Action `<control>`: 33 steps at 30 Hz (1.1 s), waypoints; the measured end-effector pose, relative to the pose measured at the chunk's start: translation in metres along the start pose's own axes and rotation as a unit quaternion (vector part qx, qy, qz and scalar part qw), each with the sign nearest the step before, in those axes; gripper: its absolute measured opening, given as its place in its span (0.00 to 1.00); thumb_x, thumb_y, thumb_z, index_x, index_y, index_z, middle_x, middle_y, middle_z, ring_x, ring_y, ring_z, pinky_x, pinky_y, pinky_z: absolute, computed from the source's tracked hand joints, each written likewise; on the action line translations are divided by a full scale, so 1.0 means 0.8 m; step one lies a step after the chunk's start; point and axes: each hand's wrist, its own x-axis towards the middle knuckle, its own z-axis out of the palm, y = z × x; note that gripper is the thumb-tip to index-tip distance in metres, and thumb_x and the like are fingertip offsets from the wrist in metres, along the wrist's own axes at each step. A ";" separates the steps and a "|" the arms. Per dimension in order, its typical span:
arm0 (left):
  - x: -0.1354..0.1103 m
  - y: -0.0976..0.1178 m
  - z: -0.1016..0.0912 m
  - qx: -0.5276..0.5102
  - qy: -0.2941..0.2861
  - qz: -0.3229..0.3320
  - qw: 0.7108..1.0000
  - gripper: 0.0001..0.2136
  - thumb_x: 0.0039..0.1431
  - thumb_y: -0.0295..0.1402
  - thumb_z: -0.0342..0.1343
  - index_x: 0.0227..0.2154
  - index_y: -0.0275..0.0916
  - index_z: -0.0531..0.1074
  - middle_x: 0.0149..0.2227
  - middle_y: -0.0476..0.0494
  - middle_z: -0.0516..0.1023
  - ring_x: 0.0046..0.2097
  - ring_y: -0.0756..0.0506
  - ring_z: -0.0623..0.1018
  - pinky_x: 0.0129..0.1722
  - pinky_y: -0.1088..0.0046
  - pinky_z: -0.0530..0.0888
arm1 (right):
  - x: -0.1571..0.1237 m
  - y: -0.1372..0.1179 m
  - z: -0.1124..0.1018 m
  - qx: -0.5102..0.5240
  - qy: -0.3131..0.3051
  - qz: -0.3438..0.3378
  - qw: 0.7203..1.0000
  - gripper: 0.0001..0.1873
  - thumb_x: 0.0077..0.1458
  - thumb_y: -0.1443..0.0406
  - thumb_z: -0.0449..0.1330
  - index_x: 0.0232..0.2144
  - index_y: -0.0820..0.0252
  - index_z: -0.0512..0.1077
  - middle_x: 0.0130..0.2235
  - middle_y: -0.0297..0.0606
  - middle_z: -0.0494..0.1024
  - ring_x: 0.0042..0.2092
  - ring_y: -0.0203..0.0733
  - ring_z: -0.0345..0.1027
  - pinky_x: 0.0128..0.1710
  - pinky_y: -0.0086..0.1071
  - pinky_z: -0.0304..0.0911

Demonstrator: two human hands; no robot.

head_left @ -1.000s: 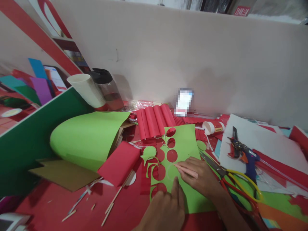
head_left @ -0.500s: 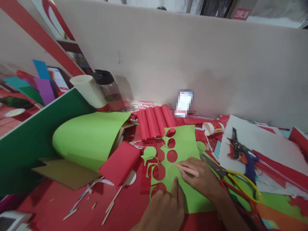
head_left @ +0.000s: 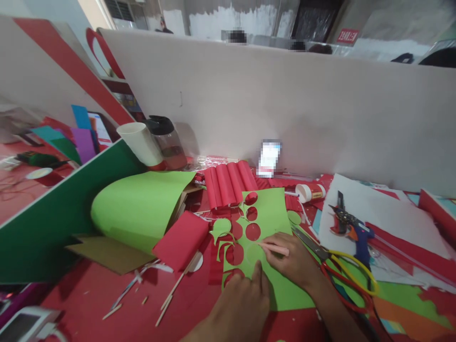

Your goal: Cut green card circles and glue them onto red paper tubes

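Note:
A bright green paper sheet (head_left: 280, 280) with several round holes lies on the red table. My right hand (head_left: 290, 259) is closed in a pinch around a slim pink pen-shaped tool (head_left: 276, 248), its pointed end on the sheet beside a faint circle (head_left: 253, 255). Whether that end is a blade or a writing tip I cannot make out. My left hand (head_left: 244, 299) presses on the sheet just below the circle, index finger stretched out, the other fingers partly bent, holding nothing. Thin green offcuts (head_left: 223, 244) and a loose green disc (head_left: 221, 226) lie left of the holes.
Large scissors (head_left: 331, 259) with yellow and red handles lie beside my right forearm. Further right is a blue glue gun (head_left: 359, 237) on white sheets. Rolled red paper (head_left: 230, 184) and a phone (head_left: 269, 156) are behind; curved green paper (head_left: 138, 204) is at left.
The camera view has tilted upward slightly and shifted, showing more above the partition. Both hands stay at nearly the same place on the green sheet, the pink tool at the circle's edge.

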 end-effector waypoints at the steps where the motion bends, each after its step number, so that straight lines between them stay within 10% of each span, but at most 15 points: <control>1: 0.000 0.000 -0.003 -0.001 -0.004 -0.004 1.000 0.23 0.63 0.31 0.52 0.59 0.25 0.68 0.56 0.15 0.74 0.32 0.40 0.83 0.27 0.66 0.75 | 0.000 -0.001 -0.001 0.001 0.001 0.003 1.000 0.10 0.62 0.71 0.59 0.40 0.56 0.80 0.38 0.37 0.85 0.39 0.43 0.77 0.40 0.36 0.69; 10: 0.004 -0.006 -0.029 -0.040 -0.064 -0.012 0.997 0.21 0.61 0.30 0.56 0.56 0.27 0.69 0.57 0.18 0.73 0.40 0.37 0.83 0.33 0.62 0.78 | 0.000 -0.004 -0.011 0.040 0.038 0.003 0.998 0.12 0.67 0.64 0.57 0.46 0.51 0.81 0.43 0.37 0.85 0.43 0.44 0.79 0.42 0.36 0.73; 20: 0.022 -0.060 -0.034 -0.107 -0.001 0.018 0.994 0.07 0.61 0.22 0.52 0.32 0.37 0.73 0.33 0.41 0.80 0.40 0.40 0.79 0.37 0.68 0.73 | -0.024 0.030 -0.026 -0.006 0.140 0.086 0.986 0.16 0.67 0.62 0.54 0.52 0.55 0.77 0.51 0.43 0.83 0.51 0.49 0.78 0.50 0.43 0.73; 33: 0.022 -0.076 -0.004 -0.154 0.057 0.053 0.985 0.12 0.69 0.24 0.46 0.44 0.38 0.75 0.44 0.42 0.78 0.45 0.45 0.77 0.46 0.72 0.71 | -0.034 0.026 -0.017 -0.014 0.131 0.104 0.986 0.20 0.60 0.69 0.57 0.54 0.56 0.75 0.52 0.45 0.81 0.52 0.49 0.76 0.53 0.45 0.70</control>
